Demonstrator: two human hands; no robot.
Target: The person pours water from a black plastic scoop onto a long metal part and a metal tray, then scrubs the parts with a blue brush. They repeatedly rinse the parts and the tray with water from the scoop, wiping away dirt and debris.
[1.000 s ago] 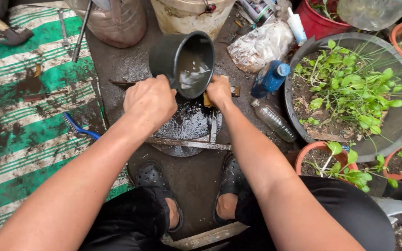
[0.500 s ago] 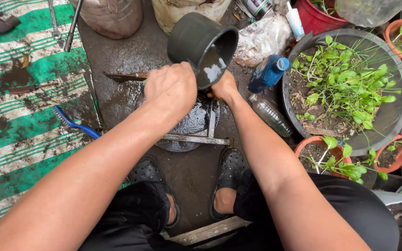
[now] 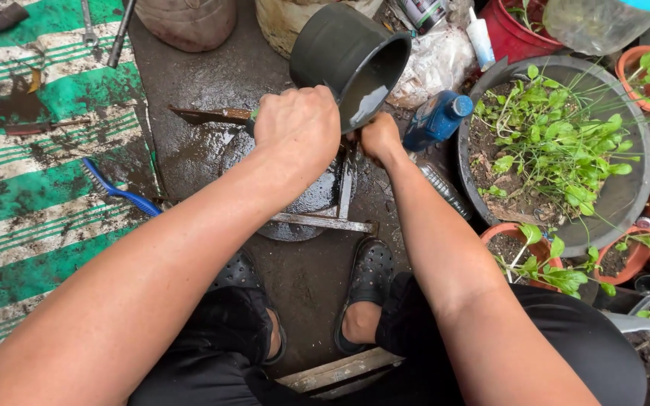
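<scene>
**Dark pot tipped, both hands closed at centre frame**

I see the left hand [image 3: 306,128] fisted around the handle of a rusty blade [image 3: 208,115] that points toward the left of the frame. The right hand [image 3: 380,137] is closed just below the rim of the dark pot [image 3: 340,49], upper centre, tilted with water inside; can't tell what it grips. Wet round stone [image 3: 314,199] beneath both hands. Blue brush [image 3: 118,189] lies at left, blue bottle [image 3: 438,119] to the right of the pot.

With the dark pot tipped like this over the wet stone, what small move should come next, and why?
Probably tip the dark pot a little further: water pools at its lower rim, above the blade that the left hand holds at the round stone. The right hand sits under the rim.
</scene>
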